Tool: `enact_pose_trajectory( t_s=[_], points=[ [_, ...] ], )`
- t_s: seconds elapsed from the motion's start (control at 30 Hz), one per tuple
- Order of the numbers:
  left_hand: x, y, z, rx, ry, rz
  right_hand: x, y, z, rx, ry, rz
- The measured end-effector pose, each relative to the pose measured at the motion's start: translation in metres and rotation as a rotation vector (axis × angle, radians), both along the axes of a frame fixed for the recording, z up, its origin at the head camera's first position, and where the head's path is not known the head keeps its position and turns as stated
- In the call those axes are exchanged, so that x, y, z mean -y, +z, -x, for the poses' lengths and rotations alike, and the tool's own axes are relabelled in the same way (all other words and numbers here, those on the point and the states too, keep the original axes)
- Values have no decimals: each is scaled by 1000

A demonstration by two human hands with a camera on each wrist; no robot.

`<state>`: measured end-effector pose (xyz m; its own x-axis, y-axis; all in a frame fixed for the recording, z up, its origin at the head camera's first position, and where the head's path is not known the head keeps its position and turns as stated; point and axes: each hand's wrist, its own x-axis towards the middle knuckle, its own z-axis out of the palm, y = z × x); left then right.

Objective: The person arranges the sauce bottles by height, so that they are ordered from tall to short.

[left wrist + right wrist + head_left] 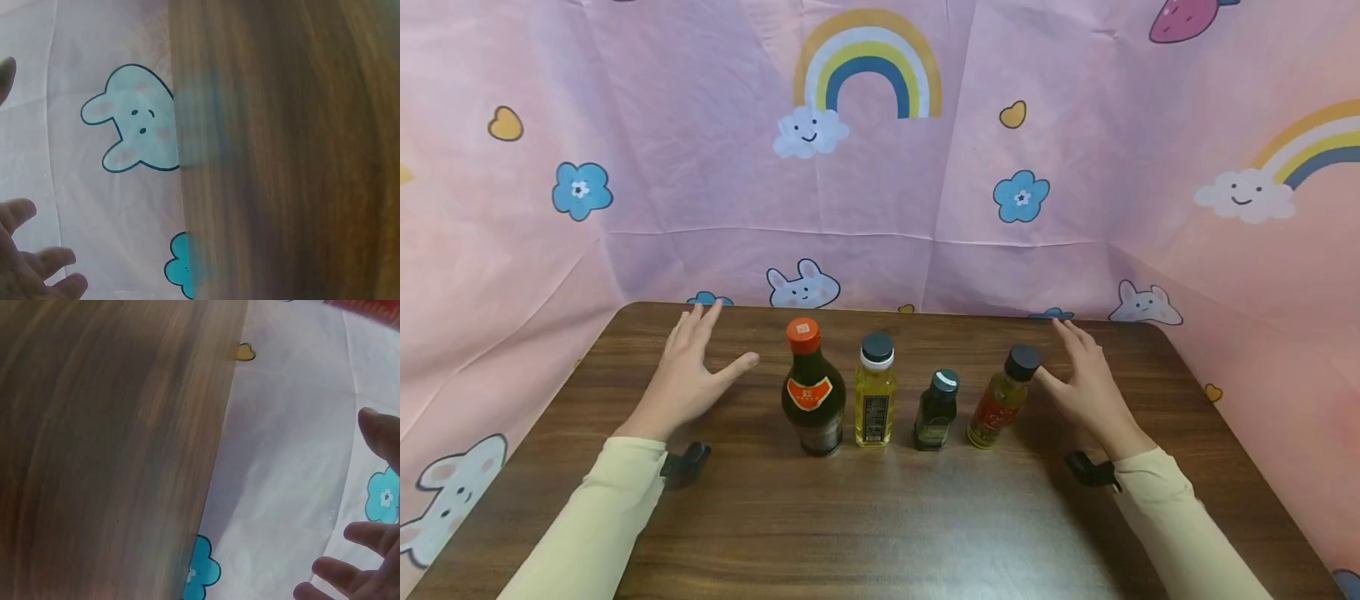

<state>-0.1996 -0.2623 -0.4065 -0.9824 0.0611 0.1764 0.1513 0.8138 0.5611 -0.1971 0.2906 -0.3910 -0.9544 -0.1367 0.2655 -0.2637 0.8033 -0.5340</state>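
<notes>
Left hand point(688, 379) was spread near red-capped bottle point(814, 404); right hand point(1088, 392) spread too, near black-capped bottle point(1000, 402). Between those stood yellow-oil bottle point(876, 396) and small dark bottle point(936, 417), all four in row on brown table point(865, 525).

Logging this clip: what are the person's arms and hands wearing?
The left sleeve and right sleeve are plain, pale yellow and long, ending at the wrists. A black, angular fitting juts from the left cuff, another from the right cuff. The left hand and right hand are gloveless. No cables show.
</notes>
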Motion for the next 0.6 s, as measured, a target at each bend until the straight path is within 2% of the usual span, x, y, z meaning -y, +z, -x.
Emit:
enact_pose_trajectory(
  t_s=[0.1, 0.33, 0.47, 0.6],
  points=[
    [-1, 3, -7, 26, -8, -67, 1, 2, -6, 6, 14, 57],
    [-8, 7, -20, 27, -50, -192, 6, 11, -20, -22, 34, 135],
    [-14, 10, -27, 20, -122, -285, 8, 14, -29, -10, 57, 185],
    [-21, 14, -34, 7, -227, -356, 10, 17, -37, 7, 147, 286]
  ],
)
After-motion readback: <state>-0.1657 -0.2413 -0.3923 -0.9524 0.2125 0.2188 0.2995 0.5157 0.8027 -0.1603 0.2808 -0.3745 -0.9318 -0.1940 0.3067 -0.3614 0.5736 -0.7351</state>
